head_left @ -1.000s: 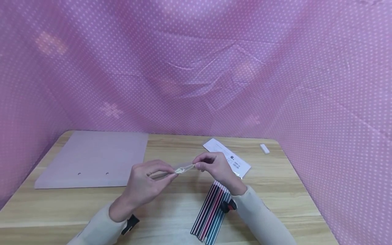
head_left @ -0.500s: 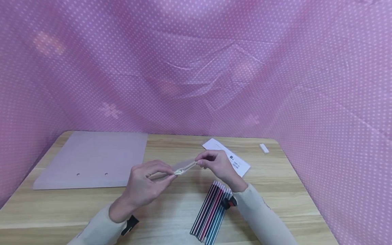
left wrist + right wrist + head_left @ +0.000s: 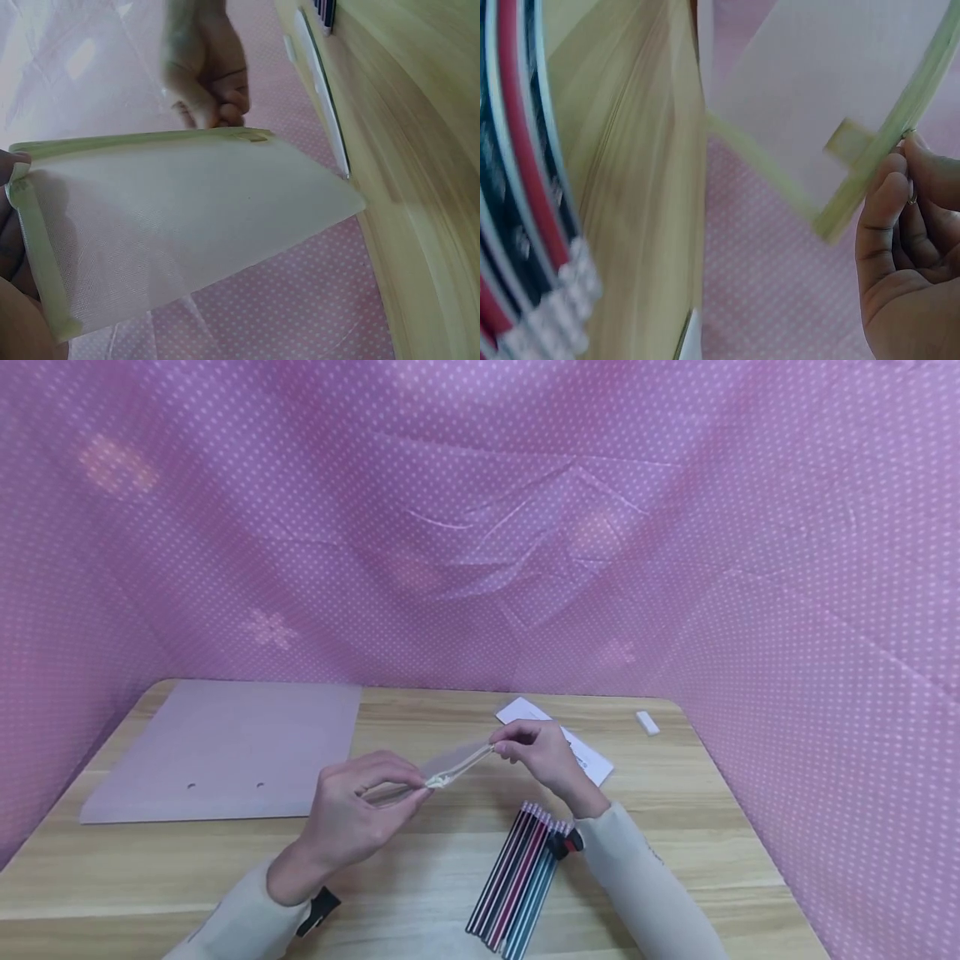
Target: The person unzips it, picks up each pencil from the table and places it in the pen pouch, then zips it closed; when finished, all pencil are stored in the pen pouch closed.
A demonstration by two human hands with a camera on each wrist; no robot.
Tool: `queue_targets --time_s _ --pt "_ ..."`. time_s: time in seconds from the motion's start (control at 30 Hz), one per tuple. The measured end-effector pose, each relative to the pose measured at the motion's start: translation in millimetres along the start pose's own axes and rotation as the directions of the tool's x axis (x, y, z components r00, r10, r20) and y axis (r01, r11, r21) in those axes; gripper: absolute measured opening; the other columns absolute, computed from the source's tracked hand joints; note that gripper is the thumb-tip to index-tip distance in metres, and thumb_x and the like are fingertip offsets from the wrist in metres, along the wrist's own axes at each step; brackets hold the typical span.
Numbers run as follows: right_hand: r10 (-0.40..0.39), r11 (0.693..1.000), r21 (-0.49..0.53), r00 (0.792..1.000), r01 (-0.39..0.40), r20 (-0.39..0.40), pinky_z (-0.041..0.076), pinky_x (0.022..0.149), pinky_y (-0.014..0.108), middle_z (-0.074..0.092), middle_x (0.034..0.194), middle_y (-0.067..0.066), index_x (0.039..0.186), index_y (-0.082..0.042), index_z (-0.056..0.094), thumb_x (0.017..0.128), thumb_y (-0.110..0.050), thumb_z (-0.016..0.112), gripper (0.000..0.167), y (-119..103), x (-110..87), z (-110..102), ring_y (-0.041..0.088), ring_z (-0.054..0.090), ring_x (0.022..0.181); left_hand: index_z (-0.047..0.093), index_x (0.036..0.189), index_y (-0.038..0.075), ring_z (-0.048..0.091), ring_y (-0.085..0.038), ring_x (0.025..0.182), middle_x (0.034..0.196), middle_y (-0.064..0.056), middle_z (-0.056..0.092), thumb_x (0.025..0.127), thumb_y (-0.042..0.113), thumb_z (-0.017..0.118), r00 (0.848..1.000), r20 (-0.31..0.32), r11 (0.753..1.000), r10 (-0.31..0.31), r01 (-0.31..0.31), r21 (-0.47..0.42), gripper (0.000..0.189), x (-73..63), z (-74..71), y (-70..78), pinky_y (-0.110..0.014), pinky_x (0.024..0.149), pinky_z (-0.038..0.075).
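Observation:
A translucent mesh zip pouch (image 3: 456,762) with cream edging is stretched between my hands above the table. My left hand (image 3: 360,810) pinches one end of its zip edge between thumb and fingers. Farther along that edge, my right hand (image 3: 547,760) pinches at the zip; a small metal bit, likely the zip pull (image 3: 912,196), shows between its fingers in the right wrist view. Seen from the left wrist, the mesh panel (image 3: 180,217) hangs flat and looks thin, with a small tab (image 3: 251,136) near the far corner.
Several striped pencils (image 3: 513,885) lie side by side below my right wrist. Behind that hand is a white packet (image 3: 596,766) with printing. A small white block (image 3: 647,723) sits at the back right, and a pale sheet (image 3: 240,743) with two holes covers the back left.
My right hand has moved right and upward along the zip edge, widening the gap between the hands. More of the pouch's edge now shows. The left hand has stayed nearly still.

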State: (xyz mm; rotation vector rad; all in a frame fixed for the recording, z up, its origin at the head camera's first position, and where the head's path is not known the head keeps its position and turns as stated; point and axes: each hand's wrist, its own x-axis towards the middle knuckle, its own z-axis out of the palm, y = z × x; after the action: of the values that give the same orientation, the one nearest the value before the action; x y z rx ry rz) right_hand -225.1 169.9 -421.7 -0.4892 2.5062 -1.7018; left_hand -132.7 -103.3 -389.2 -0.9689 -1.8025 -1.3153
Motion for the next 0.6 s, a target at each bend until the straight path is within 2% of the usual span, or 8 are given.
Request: queue_targets --time_s 0.1,0.27,0.6 --pt "0.025 1.000 -0.007 1.000 -0.025 -0.009 0.056 0.070 0.027 0.074 0.087 0.000 0.098 -0.007 0.077 0.090 -0.013 0.075 0.010 5.2 3.1 -4.2 0.011 0.065 0.075 0.076 0.085 0.007 0.072 -0.013 0.077 0.080 -0.010 0.076 0.062 -0.009 0.083 1.000 -0.002 1.000 0.005 -0.005 -0.014 0.029 0.2 0.3 0.4 -0.016 0.081 0.058" --pt "0.043 0.998 -0.040 0.999 -0.042 0.007 0.058 0.074 0.035 0.074 0.087 0.002 0.099 -0.008 0.077 0.091 -0.015 0.075 0.011 8.0 5.5 -7.2 0.013 0.065 0.077 0.075 0.084 0.006 0.072 -0.016 0.076 0.080 -0.011 0.075 0.063 -0.009 0.082 1.000 -0.005 0.999 0.024 -0.024 -0.024 0.027 -0.1 0.7 0.4 -0.017 0.082 0.058" --pt "0.113 0.990 -0.085 0.993 -0.116 -0.030 0.053 0.071 0.024 0.075 0.096 0.006 0.101 -0.010 0.077 0.092 -0.015 0.074 0.011 18.6 11.8 -15.8 0.015 0.063 0.081 0.074 0.084 0.000 0.070 -0.019 0.075 0.080 -0.013 0.074 0.067 -0.009 0.079 0.990 -0.027 0.985 0.139 -0.141 -0.104 0.020 1.7 1.4 1.2 -0.018 0.080 0.059"
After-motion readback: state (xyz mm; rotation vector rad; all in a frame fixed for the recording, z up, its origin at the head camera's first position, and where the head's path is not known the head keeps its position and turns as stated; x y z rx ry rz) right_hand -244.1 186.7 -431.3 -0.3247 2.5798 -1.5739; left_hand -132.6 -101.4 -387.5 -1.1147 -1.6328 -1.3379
